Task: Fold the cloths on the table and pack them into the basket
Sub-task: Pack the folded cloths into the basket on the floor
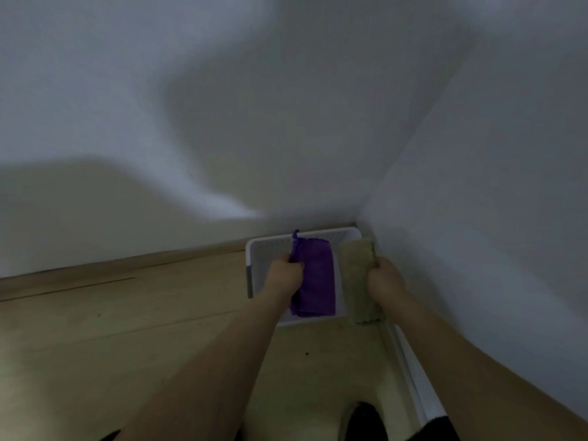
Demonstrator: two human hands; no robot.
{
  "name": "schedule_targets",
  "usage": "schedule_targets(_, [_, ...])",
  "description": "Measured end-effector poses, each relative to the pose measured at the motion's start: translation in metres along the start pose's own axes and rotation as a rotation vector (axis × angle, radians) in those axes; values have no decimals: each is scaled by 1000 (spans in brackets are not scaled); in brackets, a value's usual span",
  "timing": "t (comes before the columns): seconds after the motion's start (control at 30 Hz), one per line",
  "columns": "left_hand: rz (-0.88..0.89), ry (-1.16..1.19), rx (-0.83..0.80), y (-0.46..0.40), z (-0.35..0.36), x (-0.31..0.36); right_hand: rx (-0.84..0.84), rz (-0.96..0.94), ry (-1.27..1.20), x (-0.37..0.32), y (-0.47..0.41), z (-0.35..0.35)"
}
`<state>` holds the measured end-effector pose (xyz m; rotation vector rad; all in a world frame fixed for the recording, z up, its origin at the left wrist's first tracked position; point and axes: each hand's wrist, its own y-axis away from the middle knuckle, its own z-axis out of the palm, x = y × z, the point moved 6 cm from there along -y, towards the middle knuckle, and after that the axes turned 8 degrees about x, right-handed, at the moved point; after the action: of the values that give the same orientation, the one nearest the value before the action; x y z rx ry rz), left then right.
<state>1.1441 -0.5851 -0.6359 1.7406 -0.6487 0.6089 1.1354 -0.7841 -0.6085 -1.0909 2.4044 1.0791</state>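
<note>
Both of your hands are closed around folded cloths, one each. Your left hand (284,272) grips the long left edge of a purple cloth (316,275), fingers curled round the fold near its far end. Your right hand (381,278) grips the right edge of a beige cloth (356,275) the same way, knuckles toward you.

From your view, the white basket (254,249) sits on the floor at about 12 o'clock, tucked into the corner where two white walls (222,122) meet. The purple cloth lies lengthwise over the basket's middle; whether it rests on the bottom or hangs just above it cannot be told in the dim, blurred picture. A small purple loop sticks up at its far end, at 12 o'clock of the cloth. The beige cloth is just beside it at 3 o'clock, over the basket's right side, and its near end seems to reach past the near rim.

Holding each cloth by its long folded edge likely keeps the folds from opening as they go down, and laying them side by side uses the basket's width. This looks like the packing step, close to done.

A pale wooden floor (127,329) spreads toward 9 o'clock. A white skirting board (410,377) runs along the right wall toward 5 o'clock.
</note>
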Motion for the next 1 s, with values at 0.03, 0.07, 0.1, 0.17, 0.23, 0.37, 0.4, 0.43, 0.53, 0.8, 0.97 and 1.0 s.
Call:
schedule_targets(0.03, [-25,41,-8,-23,13,-17,15,-19,-4,11,-20,11])
schedule_targets(0.07, [-60,107,-20,-45,26,-31,34,-36,-18,19,-38,20])
schedule_targets(0.1, [-102,164,-27,-61,36,-43,46,-43,-26,25,-52,25])
schedule_targets(0.17, [-158,223,-42,-90,54,-62,75,-85,-37,32,-80,30])
schedule_targets(0.23, [-199,257,-66,-109,70,-77,95,-139,-46,35,-99,31])
schedule_targets(0.37, [-247,276,-93,-126,93,-92,103,-176,-61,35,-112,29])
schedule_targets(0.4, [-252,267,-101,-128,97,-94,99,-176,-61,36,-113,31])
schedule_targets(0.43, [-259,272,-112,-132,103,-97,98,-172,-73,37,-114,33])
schedule_targets(0.53, [-284,247,-163,-144,120,-102,95,-189,-116,39,-116,38])
schedule_targets(0.8, [-277,168,-187,-168,156,-128,119,-224,-167,57,-124,40])
schedule_targets(0.97, [-111,-199,-118,-173,149,-117,130,-274,-79,56,-119,42])
schedule_targets(1.0, [-65,-295,-104,-170,143,-111,130,-289,-49,53,-116,44])
